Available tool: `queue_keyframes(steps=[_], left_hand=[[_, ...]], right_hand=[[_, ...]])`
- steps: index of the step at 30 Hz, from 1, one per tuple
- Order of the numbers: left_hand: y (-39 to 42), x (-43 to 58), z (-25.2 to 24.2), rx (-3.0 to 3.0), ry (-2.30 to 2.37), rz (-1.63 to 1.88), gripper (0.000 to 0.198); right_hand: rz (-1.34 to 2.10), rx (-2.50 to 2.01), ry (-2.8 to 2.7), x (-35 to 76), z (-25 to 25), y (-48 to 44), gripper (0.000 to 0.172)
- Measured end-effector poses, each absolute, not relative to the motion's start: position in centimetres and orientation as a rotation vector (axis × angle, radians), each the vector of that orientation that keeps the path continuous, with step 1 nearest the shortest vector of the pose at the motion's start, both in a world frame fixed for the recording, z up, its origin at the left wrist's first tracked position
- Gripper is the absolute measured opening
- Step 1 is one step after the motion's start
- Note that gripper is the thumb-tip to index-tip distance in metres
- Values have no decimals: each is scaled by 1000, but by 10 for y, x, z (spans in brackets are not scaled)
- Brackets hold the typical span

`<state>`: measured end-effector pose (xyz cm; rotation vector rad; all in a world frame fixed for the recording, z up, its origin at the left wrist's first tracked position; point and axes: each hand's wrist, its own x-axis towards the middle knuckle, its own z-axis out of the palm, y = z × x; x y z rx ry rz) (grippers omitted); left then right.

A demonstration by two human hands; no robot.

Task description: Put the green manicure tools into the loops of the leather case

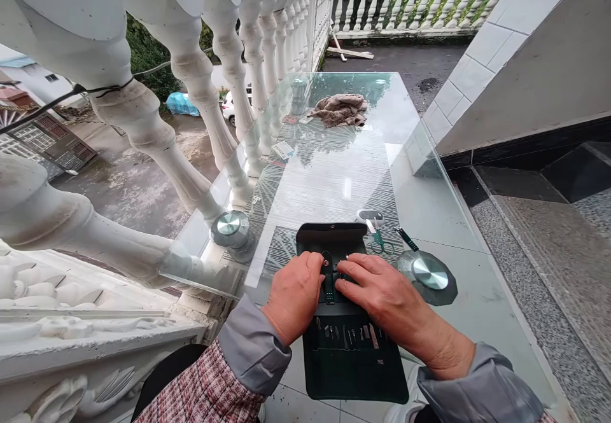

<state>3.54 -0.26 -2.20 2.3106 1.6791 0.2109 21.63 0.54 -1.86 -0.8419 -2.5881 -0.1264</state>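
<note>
On the glass table lies a dark green manicure case (356, 372), unfolded, with a row of small metal tools (351, 336) in its lower half. A nail clipper (329, 288) sits in the case's middle under a snap strap (326, 261). My left hand (294, 296) is closed beside the clipper, thumb at the strap; what its fingertips pinch is hidden. Bent over the case's middle from the other side, my right hand (377, 289) has its fingers pressed together, its grip hidden. Green-handled scissors (382, 243) and another nail clipper (405, 238) lie on the glass behind the right hand.
The glass tabletop (429, 200) rests on round metal-capped supports (430, 272). A crumpled brown cloth (340, 110) and a small card (283, 150) are farther off. White balusters (191, 79) run along the left; stone steps (548, 245) are at right.
</note>
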Motion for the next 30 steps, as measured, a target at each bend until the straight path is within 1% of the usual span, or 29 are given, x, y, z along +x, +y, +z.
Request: queue_keyframes(steps=[4,8,13,16,18,21,25,30], left_hand=[[-3,36,-20,2299,1673,197,12],[-4,36,-17,2271,1667,182,15],[-3,37,-15,2267,1668,173,14],[-3,37,-15,2273,1669,168,14],[-3,38,-14,2272,1671,159,14],[-3,38,-13,2257,1674,126,14],[-3,38,-13,2268,1671,140,15],[-4,39,-12,2298,1662,169,10]], right_hand=[[18,-750,-2488,220,-23,-4,21],[359,-760,-2245,224,-31,-13,26],[676,-1106,-1945,224,-30,-15,29],[879,-1307,-1746,223,-28,-14,22],[988,-1422,-1614,223,-30,-13,21],[1082,-1524,-1502,224,-35,-12,25],[1149,-1549,-1433,224,-38,-11,29],[1241,-1522,-1349,222,-35,-10,35]])
